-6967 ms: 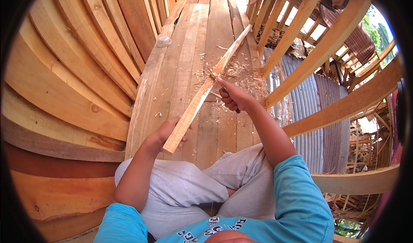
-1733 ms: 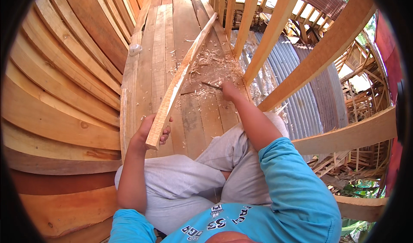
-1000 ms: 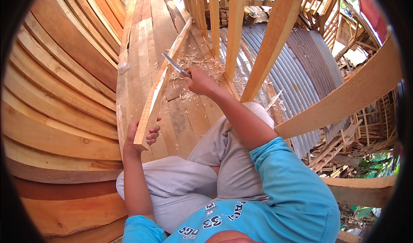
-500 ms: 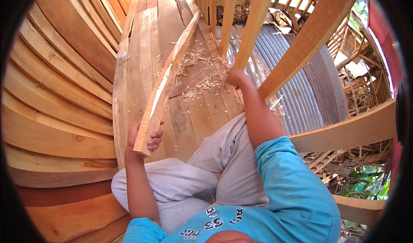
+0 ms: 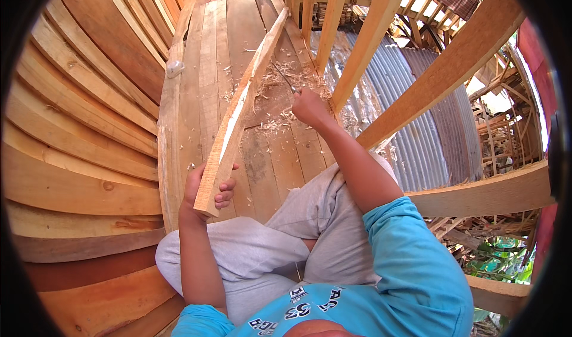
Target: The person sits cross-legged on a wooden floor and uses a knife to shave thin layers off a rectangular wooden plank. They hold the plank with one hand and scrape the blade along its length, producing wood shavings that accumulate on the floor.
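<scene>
My left hand (image 5: 225,194) is closed around the near end of a long squared length of wood (image 5: 229,131). The wood slants away from me to the far right, and its far part narrows with a rough, pale cut face along it. My right hand (image 5: 311,107) is a fist to the right of the wood, apart from it. From this fist a knife (image 5: 282,77) sticks out, its thin dark blade pointing up and left toward the wood; the fingers hide most of its handle. Curled wood shavings (image 5: 277,122) lie under and around the blade.
I sit cross-legged on a plank floor (image 5: 262,176). Stacked boards (image 5: 83,176) line the left side. Upright wooden posts (image 5: 363,42) and a low rail (image 5: 482,191) edge the right, with corrugated metal sheets (image 5: 411,122) beyond. A small clear plastic thing (image 5: 174,69) lies by the boards.
My right hand has come left and nearer from beside the post, bringing the knife blade into sight. My left hand still grips the wood, which sits slightly farther right in the picture.
</scene>
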`<state>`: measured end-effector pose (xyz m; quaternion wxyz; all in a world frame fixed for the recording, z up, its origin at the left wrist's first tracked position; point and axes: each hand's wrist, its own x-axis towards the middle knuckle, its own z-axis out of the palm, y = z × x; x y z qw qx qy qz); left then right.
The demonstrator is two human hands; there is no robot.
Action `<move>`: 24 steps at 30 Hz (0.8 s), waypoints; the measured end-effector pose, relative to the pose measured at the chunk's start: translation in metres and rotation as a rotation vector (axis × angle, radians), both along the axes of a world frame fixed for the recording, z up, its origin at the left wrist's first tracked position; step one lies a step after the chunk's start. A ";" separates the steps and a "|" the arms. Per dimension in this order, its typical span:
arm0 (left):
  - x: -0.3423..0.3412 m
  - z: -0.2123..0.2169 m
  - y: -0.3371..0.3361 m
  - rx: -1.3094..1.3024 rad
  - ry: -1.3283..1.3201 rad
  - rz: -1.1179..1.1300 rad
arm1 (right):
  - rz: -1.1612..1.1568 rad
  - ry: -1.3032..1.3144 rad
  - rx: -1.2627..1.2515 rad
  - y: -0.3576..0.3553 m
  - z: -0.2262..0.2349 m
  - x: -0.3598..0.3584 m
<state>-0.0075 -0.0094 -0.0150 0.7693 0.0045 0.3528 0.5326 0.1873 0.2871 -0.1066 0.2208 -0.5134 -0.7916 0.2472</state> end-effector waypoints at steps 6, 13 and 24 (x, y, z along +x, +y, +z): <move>-0.015 -0.004 -0.005 0.036 -0.165 0.029 | 0.447 0.344 -0.179 -0.056 0.049 -0.027; -0.009 -0.006 -0.001 0.039 -0.131 0.012 | 0.305 -0.112 -0.114 -0.094 0.076 -0.045; -0.003 -0.012 0.003 0.033 0.013 -0.006 | 0.368 -0.022 0.359 -0.107 0.067 -0.061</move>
